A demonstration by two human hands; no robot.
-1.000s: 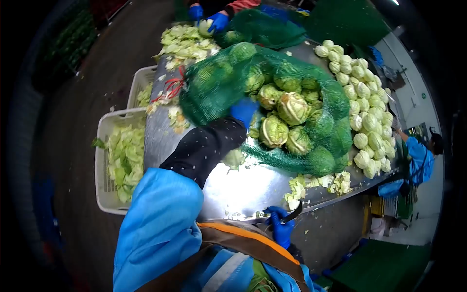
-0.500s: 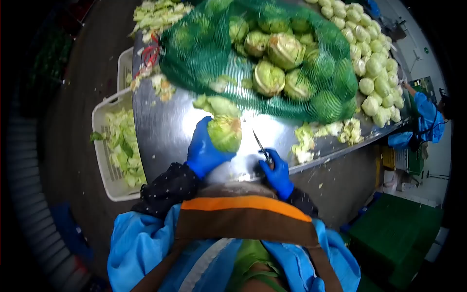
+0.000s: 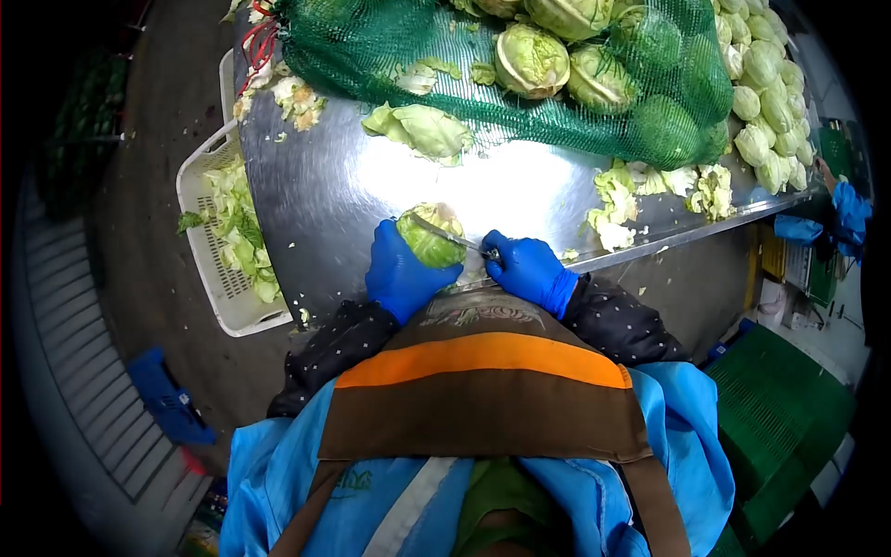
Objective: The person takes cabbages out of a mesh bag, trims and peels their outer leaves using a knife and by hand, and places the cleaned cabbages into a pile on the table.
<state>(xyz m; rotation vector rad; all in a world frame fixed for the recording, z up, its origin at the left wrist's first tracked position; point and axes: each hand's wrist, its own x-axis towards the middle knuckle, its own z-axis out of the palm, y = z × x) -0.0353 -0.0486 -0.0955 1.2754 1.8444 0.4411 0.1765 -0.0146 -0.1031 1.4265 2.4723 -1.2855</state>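
A green cabbage (image 3: 429, 243) is held by my left hand (image 3: 403, 274), gloved in blue, near the front edge of the metal table. My right hand (image 3: 531, 271), in a blue glove too, is closed round the handle of a knife (image 3: 444, 233). The blade lies across the cabbage's upper face. Beyond it, a loose cabbage leaf (image 3: 422, 130) rests on the table. Behind that lies a green mesh bag (image 3: 371, 56) with several cabbages in it, one cabbage (image 3: 532, 61) showing at its opening.
Trimmed leaves (image 3: 616, 206) lie by the metal table's (image 3: 316, 200) front edge. Pale cabbages (image 3: 766, 102) are piled at the right. A white crate (image 3: 218, 274) of leaves stands left. Another person's blue sleeve (image 3: 849, 218) shows at far right, above a green crate (image 3: 780, 408).
My left hand has taken a cabbage from the bag area and brought it to the table's front edge. My right hand has raised the knife onto it. The view has tilted down.
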